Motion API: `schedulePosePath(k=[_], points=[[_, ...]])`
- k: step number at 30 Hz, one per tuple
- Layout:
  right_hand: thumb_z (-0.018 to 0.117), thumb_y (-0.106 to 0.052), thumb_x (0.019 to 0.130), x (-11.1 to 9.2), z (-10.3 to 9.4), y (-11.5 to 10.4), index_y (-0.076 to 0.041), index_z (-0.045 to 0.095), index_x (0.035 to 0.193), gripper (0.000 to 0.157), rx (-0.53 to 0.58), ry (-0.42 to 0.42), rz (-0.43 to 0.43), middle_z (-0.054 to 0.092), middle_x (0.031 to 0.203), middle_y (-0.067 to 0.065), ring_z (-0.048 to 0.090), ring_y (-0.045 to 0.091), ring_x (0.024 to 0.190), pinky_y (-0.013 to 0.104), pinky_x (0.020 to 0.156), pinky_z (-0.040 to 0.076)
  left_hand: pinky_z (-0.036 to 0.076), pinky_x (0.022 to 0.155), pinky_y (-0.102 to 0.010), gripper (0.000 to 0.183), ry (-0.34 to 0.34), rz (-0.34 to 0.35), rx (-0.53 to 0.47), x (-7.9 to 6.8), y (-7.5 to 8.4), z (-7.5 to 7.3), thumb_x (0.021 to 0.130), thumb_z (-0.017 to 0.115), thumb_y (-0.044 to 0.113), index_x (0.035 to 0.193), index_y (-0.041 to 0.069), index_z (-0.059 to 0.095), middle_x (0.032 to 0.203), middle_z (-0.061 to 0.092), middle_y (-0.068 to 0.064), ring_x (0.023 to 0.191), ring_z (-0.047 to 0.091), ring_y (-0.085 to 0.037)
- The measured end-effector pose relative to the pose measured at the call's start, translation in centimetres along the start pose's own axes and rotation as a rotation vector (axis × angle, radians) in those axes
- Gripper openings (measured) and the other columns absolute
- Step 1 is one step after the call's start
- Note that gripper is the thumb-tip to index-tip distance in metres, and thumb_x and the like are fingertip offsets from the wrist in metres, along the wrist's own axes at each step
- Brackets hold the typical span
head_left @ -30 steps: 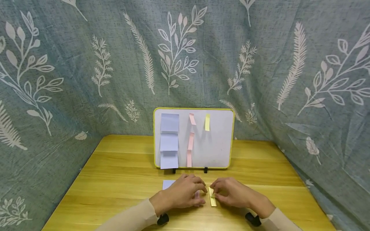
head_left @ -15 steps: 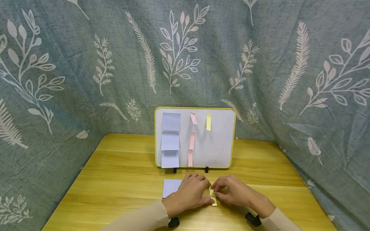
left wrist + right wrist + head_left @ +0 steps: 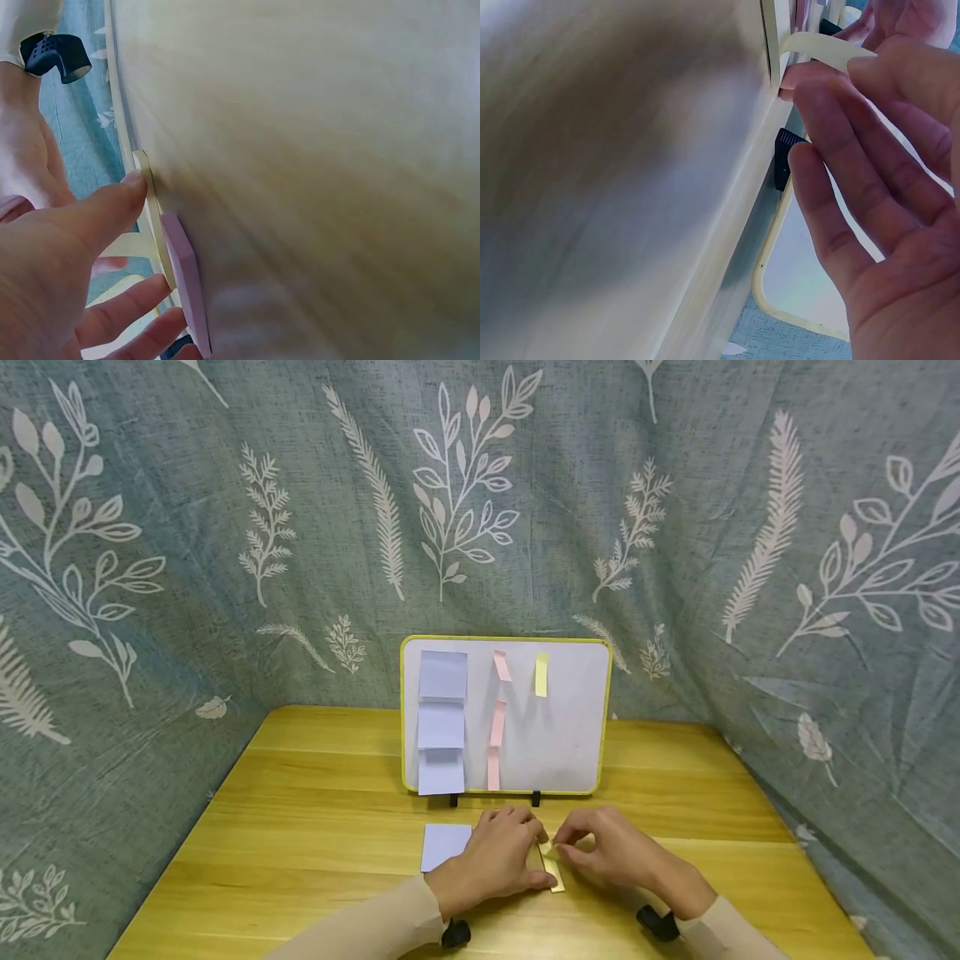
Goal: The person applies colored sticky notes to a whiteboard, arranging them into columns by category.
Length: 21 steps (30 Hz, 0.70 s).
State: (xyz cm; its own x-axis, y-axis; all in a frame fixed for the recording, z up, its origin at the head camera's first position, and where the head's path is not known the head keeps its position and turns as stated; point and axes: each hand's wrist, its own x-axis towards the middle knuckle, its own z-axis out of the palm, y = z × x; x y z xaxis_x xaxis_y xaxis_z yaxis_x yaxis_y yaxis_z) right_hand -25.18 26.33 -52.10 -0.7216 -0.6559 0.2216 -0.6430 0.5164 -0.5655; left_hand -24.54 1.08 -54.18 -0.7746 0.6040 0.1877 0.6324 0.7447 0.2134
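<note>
On the table lies a narrow pad of yellow sticky notes [image 3: 553, 874]. My left hand [image 3: 495, 857] presses it down, thumb on its near end and a fingertip at its far end. Its top sticky note [image 3: 825, 49] is lifted and bowed away from the pad, pinched between the thumb and index finger of my right hand [image 3: 615, 853]; the other right fingers are loosely bent. A pink sticky-note pad [image 3: 185, 277] lies under the left hand's fingers in the left wrist view and is hidden in the head view.
A blue sticky-note pad [image 3: 446, 847] lies left of the left hand. Behind the hands, a yellow-framed whiteboard [image 3: 562, 752] stands on black feet. Stuck on it are a column of blue notes [image 3: 441, 725], pink strips [image 3: 498, 724] and one yellow strip [image 3: 541, 675]. A patterned curtain [image 3: 315, 552] surrounds the table.
The left hand has moved right, covering the pink pad and coming onto the yellow pad; more of the blue pad shows. The right hand has shifted slightly up, lifting the yellow note further.
</note>
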Motion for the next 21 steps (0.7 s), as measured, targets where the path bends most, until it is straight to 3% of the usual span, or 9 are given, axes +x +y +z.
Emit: schedulePosePath(k=[11, 21], points=[[0.085, -0.003, 0.105, 0.8, -0.5, 0.5, -0.013, 0.087, 0.104, 0.010, -0.090, 0.075, 0.058, 0.088, 0.100, -0.002, 0.083, 0.005, 0.091, 0.035, 0.082, 0.072, 0.060, 0.108, -0.051, 0.058, -0.002, -0.025, -0.032, 0.4, 0.1, 0.0, 0.087, 0.098, 0.070, 0.123, 0.027, 0.085, 0.132, 0.077, 0.008, 0.119, 0.070, -0.017], [0.084, 0.002, 0.102, 1.5, -0.8, 0.9, -0.009, 0.087, 0.102, 0.011, -0.160, 0.146, 0.094, 0.088, 0.099, 0.002, 0.085, 0.010, 0.088, 0.037, 0.079, 0.073, 0.060, 0.104, -0.049, 0.062, -0.015, -0.056, -0.019, 0.6, 0.2, -0.1, 0.084, 0.099, 0.071, 0.121, 0.025, 0.083, 0.127, 0.076, 0.007, 0.113, 0.069, -0.016]])
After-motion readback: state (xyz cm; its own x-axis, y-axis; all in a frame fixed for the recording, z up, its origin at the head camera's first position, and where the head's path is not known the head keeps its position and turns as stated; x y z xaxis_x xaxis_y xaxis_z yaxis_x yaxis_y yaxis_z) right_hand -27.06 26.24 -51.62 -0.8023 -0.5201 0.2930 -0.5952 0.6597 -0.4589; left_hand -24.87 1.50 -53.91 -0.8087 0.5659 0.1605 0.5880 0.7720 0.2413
